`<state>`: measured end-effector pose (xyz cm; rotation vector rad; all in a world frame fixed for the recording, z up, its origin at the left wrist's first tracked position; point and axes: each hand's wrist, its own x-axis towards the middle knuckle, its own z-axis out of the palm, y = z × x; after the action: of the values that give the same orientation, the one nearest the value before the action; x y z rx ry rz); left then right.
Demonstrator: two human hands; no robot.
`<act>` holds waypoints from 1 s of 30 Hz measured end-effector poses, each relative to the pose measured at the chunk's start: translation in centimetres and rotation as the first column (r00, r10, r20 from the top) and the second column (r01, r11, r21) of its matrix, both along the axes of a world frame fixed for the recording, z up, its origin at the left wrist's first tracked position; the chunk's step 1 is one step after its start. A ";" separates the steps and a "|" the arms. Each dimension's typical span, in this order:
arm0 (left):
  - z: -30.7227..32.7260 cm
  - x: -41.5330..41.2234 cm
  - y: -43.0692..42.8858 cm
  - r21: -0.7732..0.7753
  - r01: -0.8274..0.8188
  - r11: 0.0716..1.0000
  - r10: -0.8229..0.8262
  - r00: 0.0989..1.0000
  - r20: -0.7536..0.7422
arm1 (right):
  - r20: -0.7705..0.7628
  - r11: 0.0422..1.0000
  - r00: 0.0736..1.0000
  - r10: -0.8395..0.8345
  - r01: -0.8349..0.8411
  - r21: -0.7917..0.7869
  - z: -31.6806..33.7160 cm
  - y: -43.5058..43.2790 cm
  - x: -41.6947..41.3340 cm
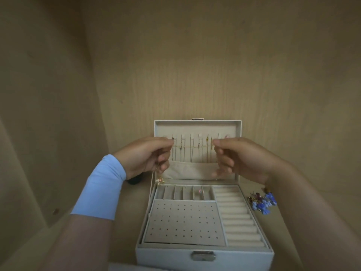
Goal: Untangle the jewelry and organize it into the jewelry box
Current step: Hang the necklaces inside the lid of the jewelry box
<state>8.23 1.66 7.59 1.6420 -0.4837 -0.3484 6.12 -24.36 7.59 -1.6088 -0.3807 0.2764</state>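
Head view: the jewelry box (203, 249) stands open on the surface (117, 237), lid (197, 126) upright. Several necklaces (192, 151) hang vertically inside the lid above a fabric pocket (193, 170). In the tray, one rear compartment holds a small piece (200, 191). The left hand (148, 153) and right hand (240, 155) each pinch a fine chain (187, 146), which runs horizontally between them before the lid. A tangled pile (262, 202) with blue beads lies just right of the box.
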 end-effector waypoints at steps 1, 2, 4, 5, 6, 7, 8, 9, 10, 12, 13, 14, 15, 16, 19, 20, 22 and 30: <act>-0.1 0.0 0.0 0.021 -0.004 1.000 0.003 1.000 0.007 | 0.000 0.999 1.000 -0.005 0.005 0.050 0.1 0.1 0.0; -0.1 0.0 -0.1 0.045 -0.012 0.999 0.012 1.000 0.017 | 0.022 0.999 0.999 -0.028 0.027 0.039 0.1 0.1 0.1; -0.1 -0.2 -0.2 0.092 -0.032 0.995 0.029 0.999 0.033 | 0.097 0.993 0.990 -0.105 0.110 -0.045 0.2 0.3 0.1; -0.1 -0.2 -0.2 0.120 -0.039 0.992 0.034 0.999 0.039 | 0.156 0.982 0.976 -0.154 0.169 -0.089 0.2 0.5 0.0; -0.1 -0.3 -0.2 0.148 -0.040 0.988 0.034 0.999 0.043 | 0.230 0.963 0.951 -0.208 0.240 -0.122 0.4 0.7 -0.2; -0.1 -0.3 -0.2 0.170 -0.032 0.985 0.026 0.999 0.038 | 0.309 0.942 0.915 -0.259 0.311 -0.131 0.5 0.9 -0.3; -0.2 -0.3 -0.2 0.184 -0.015 0.983 0.011 1.000 0.024 | 0.380 0.924 0.877 -0.294 0.362 -0.120 0.7 1.2 -0.4; -0.2 -0.3 -0.2 0.192 0.007 0.981 -0.009 1.000 0.006 | 0.426 0.919 0.851 -0.307 0.382 -0.101 0.8 1.4 -0.3; -0.2 -0.4 -0.2 0.198 0.032 0.980 -0.031 0.999 -0.010 | 0.452 0.922 0.840 -0.300 0.378 -0.089 1.0 1.5 -0.3; -0.1 -0.6 -0.6 0.177 0.092 0.980 -0.087 0.996 -0.037 | 0.484 0.932 0.834 -0.265 0.350 -0.092 1.3 2.0 -0.6; 0.1 -0.8 -0.9 0.146 0.125 0.981 -0.119 0.992 -0.051 | 0.500 0.937 0.830 -0.246 0.336 -0.097 1.5 2.3 -0.8; 0.2 -1.0 -1.2 0.112 0.152 0.982 -0.146 0.987 -0.060 | 0.517 0.941 0.826 -0.225 0.322 -0.106 1.7 2.7 -1.2; 0.4 -1.1 -1.5 0.085 0.170 0.982 -0.166 0.984 -0.062 | 0.534 0.943 0.821 -0.202 0.310 -0.120 1.8 3.0 -1.5; 0.6 -1.3 -1.9 0.072 0.184 0.980 -0.181 0.982 -0.055 | 0.551 0.944 0.816 -0.176 0.298 -0.140 2.0 3.3 -1.8; 1.2 -1.9 -2.8 0.084 0.211 0.974 -0.211 0.977 -0.012 | 0.602 0.939 0.791 -0.113 0.283 -0.195 2.2 4.1 -2.3; 1.4 -2.2 -3.1 0.093 0.210 0.973 -0.212 0.977 0.015 | 0.607 0.937 0.787 -0.106 0.284 -0.204 2.2 4.3 -2.4; 1.8 -2.6 -3.5 0.104 0.179 0.978 -0.187 0.980 0.073 | 0.593 0.936 0.797 -0.112 0.284 -0.206 2.4 4.5 -2.6; 2.5 -2.3 -2.2 0.047 -0.054 0.997 0.042 0.976 0.214 | 0.296 0.895 0.952 -0.074 0.195 -0.401 2.6 2.2 -2.7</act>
<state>5.95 -0.59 10.07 1.7481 -0.5987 -0.1501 3.42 -22.17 10.16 -2.1084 -0.4365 0.0239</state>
